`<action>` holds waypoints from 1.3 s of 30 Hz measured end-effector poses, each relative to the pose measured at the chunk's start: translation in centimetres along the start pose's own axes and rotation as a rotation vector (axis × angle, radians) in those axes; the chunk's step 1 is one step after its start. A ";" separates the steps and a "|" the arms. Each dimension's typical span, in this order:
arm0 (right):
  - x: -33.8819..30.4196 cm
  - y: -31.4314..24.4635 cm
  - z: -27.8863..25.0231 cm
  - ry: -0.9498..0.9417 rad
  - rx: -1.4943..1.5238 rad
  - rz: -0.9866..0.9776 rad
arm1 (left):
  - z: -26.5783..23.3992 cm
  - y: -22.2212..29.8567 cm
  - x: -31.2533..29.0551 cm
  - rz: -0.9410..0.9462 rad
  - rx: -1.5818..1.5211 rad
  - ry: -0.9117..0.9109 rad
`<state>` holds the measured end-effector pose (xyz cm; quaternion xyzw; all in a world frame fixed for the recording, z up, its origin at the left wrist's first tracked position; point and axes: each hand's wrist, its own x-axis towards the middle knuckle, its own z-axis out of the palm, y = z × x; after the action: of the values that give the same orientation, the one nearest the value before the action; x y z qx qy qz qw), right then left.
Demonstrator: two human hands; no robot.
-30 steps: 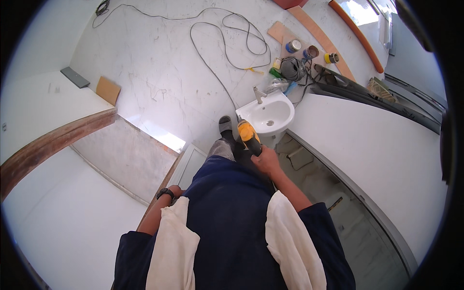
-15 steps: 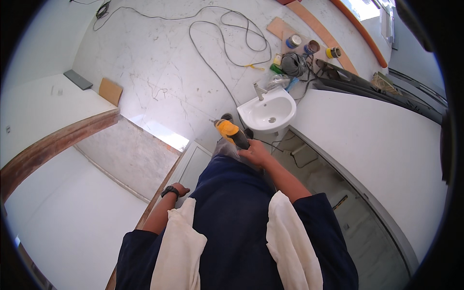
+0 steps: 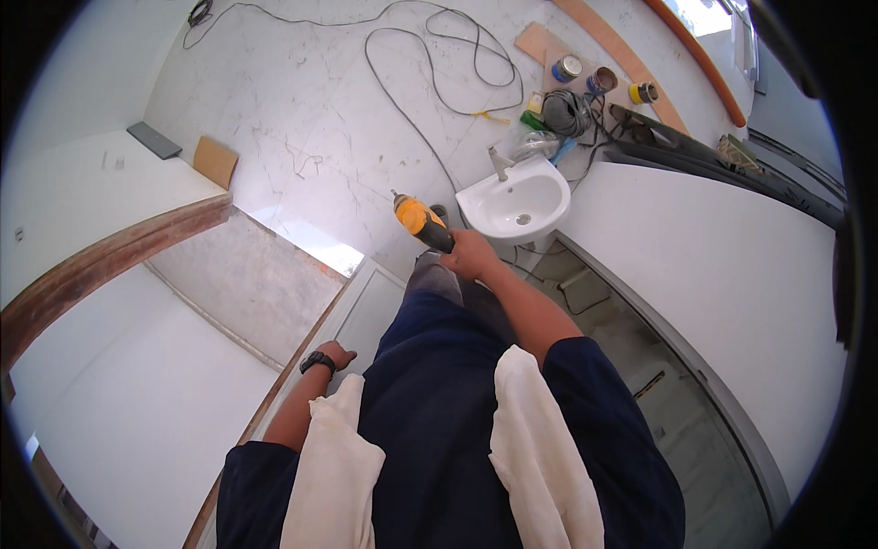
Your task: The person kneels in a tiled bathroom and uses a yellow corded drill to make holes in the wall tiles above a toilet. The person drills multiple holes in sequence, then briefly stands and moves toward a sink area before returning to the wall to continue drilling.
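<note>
In my right hand point(image 3: 471, 254) is a yellow and black power drill point(image 3: 417, 218), gripped by its dark handle. Its tip points away and to the left, above the floor beside the sink. My left hand point(image 3: 337, 354), below a black wristwatch point(image 3: 317, 362), is by the white door panel point(image 3: 370, 297) with its fingers curled. Whatever those fingers may hold is hidden. To the right of the drill is a white washbasin point(image 3: 515, 203) with a metal tap point(image 3: 499, 163).
A long grey cable point(image 3: 402, 91) loops over the marble-patterned floor point(image 3: 302, 101). Cans point(image 3: 601, 80) and a coiled hose or cable point(image 3: 567, 113) lie beyond the basin. A white partition point(image 3: 704, 265) stands right, a brown wooden frame point(image 3: 119, 256) left.
My right hand has raised the drill a little and swung its tip further left and away. My left hand has hardly moved. The whole view has shifted slightly.
</note>
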<state>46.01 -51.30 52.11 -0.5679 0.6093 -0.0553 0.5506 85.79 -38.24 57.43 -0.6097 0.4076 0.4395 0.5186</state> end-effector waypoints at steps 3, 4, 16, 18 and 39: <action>0.3 2.3 1.4 0.085 -0.007 0.069 | 0.9 -1.2 -0.1 0.010 -0.041 0.098; 0.1 3.2 1.9 0.115 -0.019 0.106 | 1.1 -1.4 -0.2 0.026 -0.064 0.123; -11.1 -0.2 -7.2 -0.226 0.422 0.052 | 0.7 -1.2 -0.1 0.005 -0.048 0.105; -14.7 -3.2 -10.0 -0.245 0.404 -0.068 | 0.7 -1.3 -0.4 0.023 -0.050 0.098; -35.5 -6.4 -22.5 0.125 0.971 -0.209 | -0.7 0.3 6.6 0.084 0.216 0.068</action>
<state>24.55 -39.34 86.85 -0.2998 0.4851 -0.4211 0.7053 87.46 -39.24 51.04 -0.5473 0.4953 0.3935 0.5481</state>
